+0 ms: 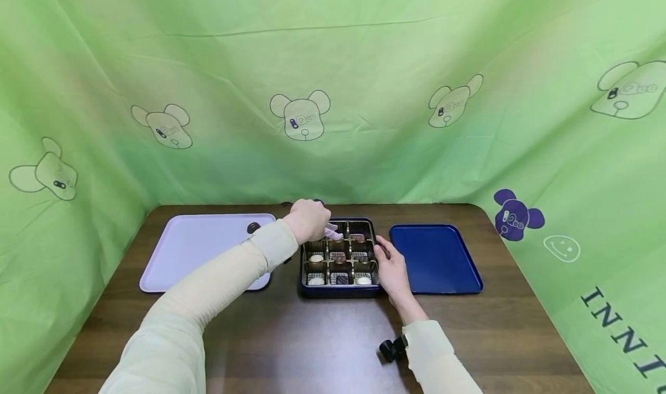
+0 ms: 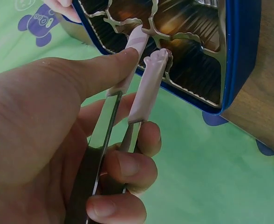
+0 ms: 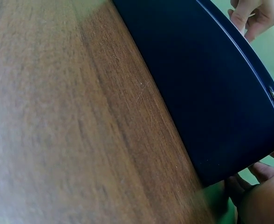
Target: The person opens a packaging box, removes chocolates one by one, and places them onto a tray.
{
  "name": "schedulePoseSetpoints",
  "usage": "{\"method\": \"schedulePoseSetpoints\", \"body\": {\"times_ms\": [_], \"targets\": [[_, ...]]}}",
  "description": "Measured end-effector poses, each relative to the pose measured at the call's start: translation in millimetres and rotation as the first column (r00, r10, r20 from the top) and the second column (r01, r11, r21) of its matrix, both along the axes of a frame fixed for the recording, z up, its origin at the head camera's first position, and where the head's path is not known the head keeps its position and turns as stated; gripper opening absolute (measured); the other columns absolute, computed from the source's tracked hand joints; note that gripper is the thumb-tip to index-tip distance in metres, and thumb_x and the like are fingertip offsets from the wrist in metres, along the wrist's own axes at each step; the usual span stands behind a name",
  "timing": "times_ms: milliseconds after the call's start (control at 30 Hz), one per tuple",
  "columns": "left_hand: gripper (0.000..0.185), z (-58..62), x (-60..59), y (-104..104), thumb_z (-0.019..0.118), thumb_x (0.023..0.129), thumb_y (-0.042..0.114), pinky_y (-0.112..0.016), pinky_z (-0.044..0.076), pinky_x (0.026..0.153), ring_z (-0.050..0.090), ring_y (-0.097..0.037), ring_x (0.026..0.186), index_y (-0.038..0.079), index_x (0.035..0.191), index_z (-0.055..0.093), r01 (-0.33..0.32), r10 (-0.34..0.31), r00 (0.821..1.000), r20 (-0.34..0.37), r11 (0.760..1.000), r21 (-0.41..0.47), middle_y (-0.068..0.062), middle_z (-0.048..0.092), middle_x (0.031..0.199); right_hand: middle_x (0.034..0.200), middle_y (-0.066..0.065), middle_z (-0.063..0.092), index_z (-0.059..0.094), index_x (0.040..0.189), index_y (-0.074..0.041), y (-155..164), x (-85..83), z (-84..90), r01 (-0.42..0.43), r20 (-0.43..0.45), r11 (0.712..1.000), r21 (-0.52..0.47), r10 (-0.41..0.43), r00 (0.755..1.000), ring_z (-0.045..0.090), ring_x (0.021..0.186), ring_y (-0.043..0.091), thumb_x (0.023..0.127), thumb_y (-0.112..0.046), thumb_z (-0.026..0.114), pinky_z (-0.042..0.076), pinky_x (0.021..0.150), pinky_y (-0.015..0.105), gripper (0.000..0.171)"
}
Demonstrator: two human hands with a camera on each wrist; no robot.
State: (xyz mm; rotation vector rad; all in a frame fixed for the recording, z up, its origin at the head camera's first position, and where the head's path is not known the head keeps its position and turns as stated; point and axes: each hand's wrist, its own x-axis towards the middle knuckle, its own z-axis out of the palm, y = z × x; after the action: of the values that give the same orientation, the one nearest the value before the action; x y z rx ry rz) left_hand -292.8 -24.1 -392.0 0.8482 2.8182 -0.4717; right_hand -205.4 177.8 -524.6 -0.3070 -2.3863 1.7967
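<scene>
My left hand (image 1: 310, 219) holds metal tongs (image 2: 104, 121) with pale pink tips, thumb on one arm and fingers curled under the other. The tips stand a little apart over the back row of a dark blue box (image 1: 340, 292), and nothing shows between them. The box has a black-and-gold divided insert. White chocolates (image 1: 316, 258) and dark chocolates (image 1: 341, 279) sit in its compartments; the back left is hidden by my left hand. My right hand (image 1: 393, 268) touches the box's right side, its fingers extended along the wall.
Left of the box lies a lavender tray (image 1: 192, 249) with a round dark chocolate (image 1: 253, 227) near its back right corner. A dark blue lid (image 1: 434, 261) lies right of the box. Green curtain (image 1: 333, 47) surrounds the wooden table (image 1: 291, 348).
</scene>
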Motion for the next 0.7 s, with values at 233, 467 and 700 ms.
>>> {"method": "schedulePoseSetpoints", "body": {"times_ms": [233,467,700], "targets": [[0.020,-4.3,-3.8,3,0.063,0.095,0.021,-0.040,0.057,0.065,0.067,-0.021,0.094,0.019,0.114,0.071,0.003,-0.003,1.000,0.020,1.000,-0.012,-0.002,0.070,0.109,0.138,0.024,0.058,0.050,0.147,-0.003,-2,-1.8,-2.6,0.004,0.002,1.000,-0.005,-0.004,1.000,0.054,0.126,0.032,0.108,-0.018,0.051,0.041,0.105,0.044,0.042],[0.022,-9.2,-8.3,6,0.064,0.096,0.024,-0.039,0.057,0.065,0.067,-0.019,0.091,0.020,0.116,0.071,0.014,-0.012,0.999,0.038,0.999,-0.035,-0.001,0.071,0.106,0.138,0.023,0.058,0.051,0.146,-0.003,-4,-2.0,-2.4,0.004,0.008,1.000,-0.006,-0.003,1.000,0.055,0.126,0.030,0.107,-0.017,0.051,0.042,0.104,0.042,0.041],[0.018,-12.2,-12.2,6,0.064,0.096,0.022,-0.039,0.055,0.061,0.065,-0.019,0.084,0.019,0.113,0.070,0.010,-0.010,0.999,0.038,1.000,-0.009,-0.002,0.069,0.101,0.137,0.024,0.058,0.051,0.146,-0.003,-1,-1.1,-1.7,0.012,0.001,1.000,-0.007,-0.012,1.000,0.055,0.124,0.030,0.107,-0.017,0.051,0.043,0.102,0.038,0.042]]}}
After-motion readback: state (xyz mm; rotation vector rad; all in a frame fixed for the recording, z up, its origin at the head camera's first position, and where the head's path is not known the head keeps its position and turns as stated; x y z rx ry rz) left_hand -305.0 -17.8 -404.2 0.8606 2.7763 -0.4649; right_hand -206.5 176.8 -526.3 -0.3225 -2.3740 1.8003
